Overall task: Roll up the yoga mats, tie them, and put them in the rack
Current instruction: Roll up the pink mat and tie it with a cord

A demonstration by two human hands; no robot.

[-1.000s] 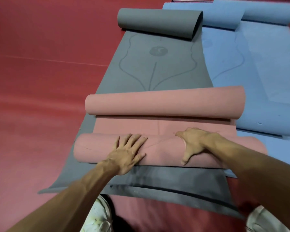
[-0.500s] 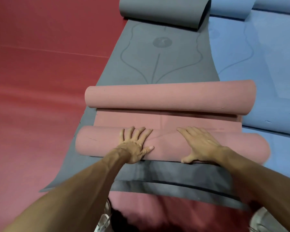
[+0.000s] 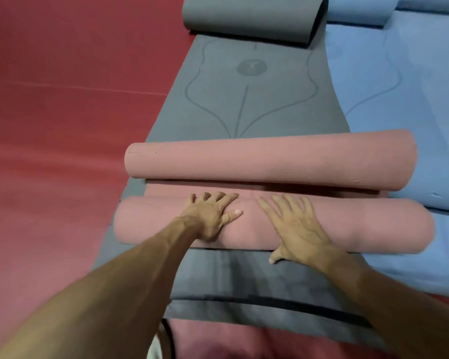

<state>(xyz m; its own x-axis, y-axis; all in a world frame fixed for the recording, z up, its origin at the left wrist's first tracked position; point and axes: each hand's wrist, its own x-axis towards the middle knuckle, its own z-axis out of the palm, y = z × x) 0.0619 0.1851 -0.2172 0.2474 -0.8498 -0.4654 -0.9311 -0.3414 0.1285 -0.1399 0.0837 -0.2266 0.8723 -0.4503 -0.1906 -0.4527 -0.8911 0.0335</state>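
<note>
A pink yoga mat lies across a grey mat [image 3: 244, 104], rolled from both ends. Its near roll [image 3: 151, 224] and far roll [image 3: 270, 161] are separated by a narrow flat strip [image 3: 309, 191]. My left hand [image 3: 210, 216] presses flat on top of the near roll, fingers spread and reaching over its far side. My right hand [image 3: 296, 226] also lies flat on the near roll, fingers straight, thumb down at the roll's near edge. No tie or rack is in view.
The grey mat's far end is curled into a roll [image 3: 249, 19]. Blue mats [image 3: 399, 94] lie to the right, one with a rolled far end [image 3: 358, 9]. Red floor [image 3: 62, 125] stretches to the left. A shoe [image 3: 156, 345] shows at the bottom.
Both hands have pushed the near roll forward, so the flat strip between the two pink rolls has narrowed. My right hand has flattened out on the roll.
</note>
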